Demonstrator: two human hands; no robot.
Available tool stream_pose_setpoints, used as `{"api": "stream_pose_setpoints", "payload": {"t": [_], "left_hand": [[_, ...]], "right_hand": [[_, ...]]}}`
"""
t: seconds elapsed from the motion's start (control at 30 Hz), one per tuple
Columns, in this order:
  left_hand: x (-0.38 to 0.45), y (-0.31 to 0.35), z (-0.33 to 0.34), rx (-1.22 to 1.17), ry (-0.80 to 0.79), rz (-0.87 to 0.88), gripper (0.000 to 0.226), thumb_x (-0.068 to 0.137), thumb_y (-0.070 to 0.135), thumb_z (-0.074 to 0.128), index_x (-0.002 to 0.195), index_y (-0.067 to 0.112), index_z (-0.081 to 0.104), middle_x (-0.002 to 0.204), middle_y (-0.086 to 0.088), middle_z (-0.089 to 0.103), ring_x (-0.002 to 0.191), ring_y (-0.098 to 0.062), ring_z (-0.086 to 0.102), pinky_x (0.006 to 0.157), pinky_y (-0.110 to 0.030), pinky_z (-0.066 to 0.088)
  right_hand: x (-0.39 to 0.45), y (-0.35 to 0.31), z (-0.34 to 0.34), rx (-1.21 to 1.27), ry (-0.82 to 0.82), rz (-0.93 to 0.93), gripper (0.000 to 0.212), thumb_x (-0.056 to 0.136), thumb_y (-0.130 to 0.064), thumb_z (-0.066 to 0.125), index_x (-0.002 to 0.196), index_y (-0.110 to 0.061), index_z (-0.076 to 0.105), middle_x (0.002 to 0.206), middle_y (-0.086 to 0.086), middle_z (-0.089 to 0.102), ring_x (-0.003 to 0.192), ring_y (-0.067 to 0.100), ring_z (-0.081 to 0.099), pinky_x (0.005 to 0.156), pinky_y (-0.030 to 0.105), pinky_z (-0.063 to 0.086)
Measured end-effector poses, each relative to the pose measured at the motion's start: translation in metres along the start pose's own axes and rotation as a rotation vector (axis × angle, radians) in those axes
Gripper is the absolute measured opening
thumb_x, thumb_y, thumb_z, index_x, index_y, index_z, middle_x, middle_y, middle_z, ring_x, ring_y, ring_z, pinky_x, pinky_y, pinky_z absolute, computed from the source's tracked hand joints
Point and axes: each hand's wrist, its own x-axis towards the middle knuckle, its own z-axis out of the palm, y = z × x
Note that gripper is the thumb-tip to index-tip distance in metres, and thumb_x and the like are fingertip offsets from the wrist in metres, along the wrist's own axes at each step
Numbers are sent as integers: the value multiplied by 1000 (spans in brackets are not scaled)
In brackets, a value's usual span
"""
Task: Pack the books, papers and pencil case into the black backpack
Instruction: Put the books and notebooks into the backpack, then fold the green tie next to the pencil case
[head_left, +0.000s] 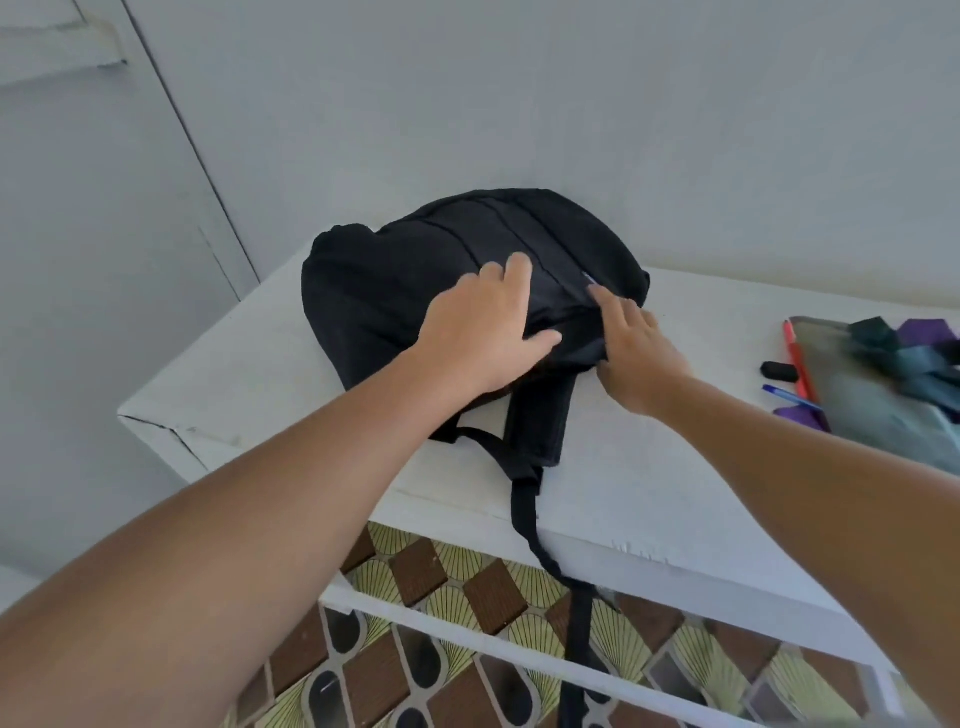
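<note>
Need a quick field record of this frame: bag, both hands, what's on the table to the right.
surface: white table
bag: black fabric backpack lying on the table, looks closed; one strap hangs over the front edge
left hand: left hand rests on the backpack, fingers spread
right hand: right hand grips the backpack fabric near its lower edge
right of bag: red pen, blue pen, small black cap-like piece, blurred clear pouch with dark contents
packed yet: cannot tell

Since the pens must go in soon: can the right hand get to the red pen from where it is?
Probably yes. The right hand is on the backpack, and bare table lies between it and the red pen; nothing stands in between.
</note>
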Motion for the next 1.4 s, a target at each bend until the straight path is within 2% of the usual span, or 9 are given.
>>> {"api": "stream_pose_setpoints", "payload": {"t": [0.1, 0.23, 0.37, 0.67, 0.87, 0.97, 1.1, 1.27, 1.4], "left_hand": [[13, 50, -4, -160, 119, 55, 60, 93, 55, 59, 130, 12, 39, 108, -4, 55, 92, -25, 56, 69, -41, 51], [40, 135, 19, -284, -47, 69, 59, 95, 54, 56, 134, 13, 39, 118, -7, 56, 100, -29, 59, 80, -46, 53], [58, 227, 51, -350, -227, 97, 56, 95, 55, 55, 131, 14, 43, 124, -10, 57, 109, -33, 60, 88, -47, 52], [80, 379, 74, -258, -328, 201, 38, 99, 42, 53, 124, 14, 49, 117, -9, 58, 105, -32, 59, 78, -39, 49], [82, 380, 92, -160, -474, 184, 43, 92, 50, 65, 118, 17, 54, 111, -6, 64, 97, -26, 62, 73, -37, 48], [85, 376, 99, -183, -466, 177, 49, 87, 57, 70, 117, 21, 56, 108, -3, 64, 98, -25, 62, 79, -39, 52], [85, 372, 102, -149, -439, 237, 44, 89, 57, 66, 112, 21, 55, 106, -3, 65, 95, -24, 61, 73, -37, 47], [87, 369, 104, -155, -458, 264, 41, 91, 58, 61, 111, 23, 54, 107, -3, 66, 92, -24, 63, 71, -37, 50], [88, 366, 105, -369, -269, 127, 87, 82, 61, 71, 145, 14, 33, 136, -12, 50, 116, -31, 56, 81, -40, 52]], "right_hand": [[-18, 27, -19, 60, 73, 100, 75, 97, -17, 63, 160, -25, 21, 150, 11, 40, 136, 36, 41, 101, 51, 47], [-57, 83, -54, 77, 161, 162, 53, 98, -26, 62, 148, -23, 45, 138, 10, 51, 132, 34, 45, 99, 49, 47], [-103, 146, -93, -25, 170, 242, 53, 92, -45, 48, 141, -24, 48, 132, 8, 56, 128, 35, 48, 102, 47, 46], [-178, 271, -131, 107, 257, 503, 47, 97, -28, 62, 142, -22, 51, 142, 10, 50, 135, 36, 40, 104, 45, 41], [-188, 306, -127, 138, 114, 651, 63, 100, -39, 59, 157, -24, 34, 149, 17, 44, 139, 40, 37, 111, 47, 39], [-190, 317, -124, 106, 74, 664, 54, 102, -38, 56, 151, -21, 43, 145, 12, 52, 137, 36, 43, 105, 46, 45], [-184, 317, -125, 17, 136, 659, 28, 97, -25, 52, 121, -28, 68, 122, 2, 63, 108, 30, 59, 74, 36, 49], [-174, 289, -136, 138, 382, 616, 13, 95, -21, 46, 95, -26, 58, 100, -3, 60, 83, 25, 56, 64, 35, 44], [-157, 255, -152, 393, 519, 465, 17, 94, -17, 53, 97, -26, 67, 91, -13, 64, 79, 5, 56, 66, 25, 45]]}}
